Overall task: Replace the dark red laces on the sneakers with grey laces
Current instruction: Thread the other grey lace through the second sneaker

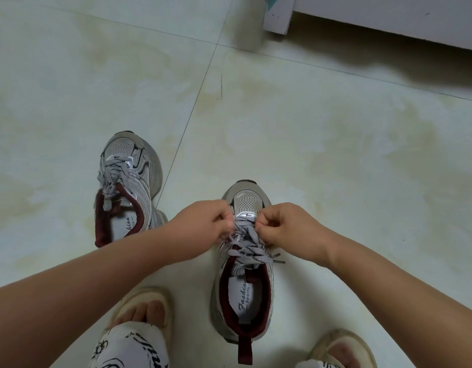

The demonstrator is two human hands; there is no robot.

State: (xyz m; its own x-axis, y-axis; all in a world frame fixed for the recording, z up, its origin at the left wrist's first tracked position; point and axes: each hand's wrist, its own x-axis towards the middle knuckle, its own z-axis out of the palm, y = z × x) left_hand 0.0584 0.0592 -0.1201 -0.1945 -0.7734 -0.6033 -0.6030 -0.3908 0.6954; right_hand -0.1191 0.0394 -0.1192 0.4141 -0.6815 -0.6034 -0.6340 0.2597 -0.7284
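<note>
Both hands are pinching the grey lace (247, 244) on the near sneaker (243, 288): left hand (203, 224) just left of it, right hand (285, 227) just right. The insole is reading "Fashion Sports".

Pale tiled floor (309, 128), white furniture base (375, 14), slippers (142, 301)

near sneaker (243, 277) on the floor (335, 155) ahead of me, between my 2 feet | my left hand (203, 224) at its left lace edge, right hand (285, 229) at its right | far sneaker (128, 187) farther off, to the left | board (375, 19) at far right
</note>
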